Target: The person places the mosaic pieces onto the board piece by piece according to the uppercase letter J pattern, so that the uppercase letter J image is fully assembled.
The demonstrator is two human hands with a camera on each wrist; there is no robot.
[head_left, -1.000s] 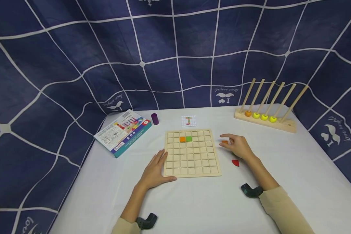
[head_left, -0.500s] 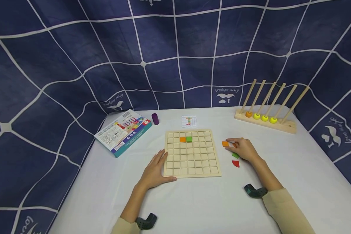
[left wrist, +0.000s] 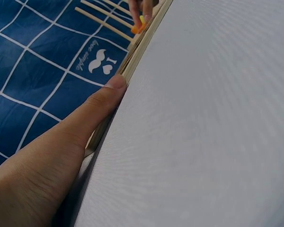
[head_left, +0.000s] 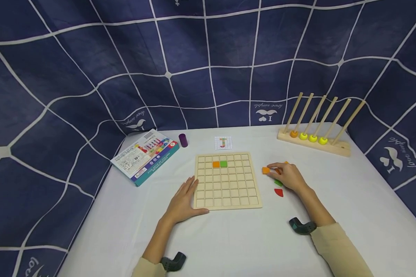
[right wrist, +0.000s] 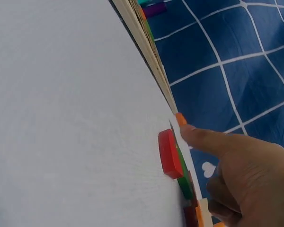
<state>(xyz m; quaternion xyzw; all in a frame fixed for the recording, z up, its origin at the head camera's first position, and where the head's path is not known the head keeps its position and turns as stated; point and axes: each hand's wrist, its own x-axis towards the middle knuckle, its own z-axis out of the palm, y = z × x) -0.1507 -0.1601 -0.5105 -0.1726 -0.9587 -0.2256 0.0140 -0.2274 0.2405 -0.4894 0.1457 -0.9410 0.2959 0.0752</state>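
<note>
A wooden grid board [head_left: 227,207] lies flat, with an orange tile [head_left: 216,164] and a green tile [head_left: 223,164] side by side in its upper cells. My left hand [head_left: 183,202] rests at the board's lower left corner, fingers along the left side; its thumb touches the near edge in the left wrist view. Right of the board, my right hand [head_left: 288,177] pinches the edge of an orange square tile [head_left: 265,170] between thumb and index finger. Below it lie a green piece [head_left: 278,183], partly hidden, and a red quarter-round piece [head_left: 279,192]. Further pieces are partly covered by that hand.
A small pattern card [head_left: 223,143] lies behind the board. At back left are a boxed set [head_left: 145,156] and a purple cylinder [head_left: 183,140]. A wooden peg stand [head_left: 313,143] with several pegs, one orange bead and yellow beads stands at back right.
My right hand has shifted right and slightly down, its fingertips drawing closer at the orange tile. The green piece has come into sight. My left hand and the board have stayed put.
</note>
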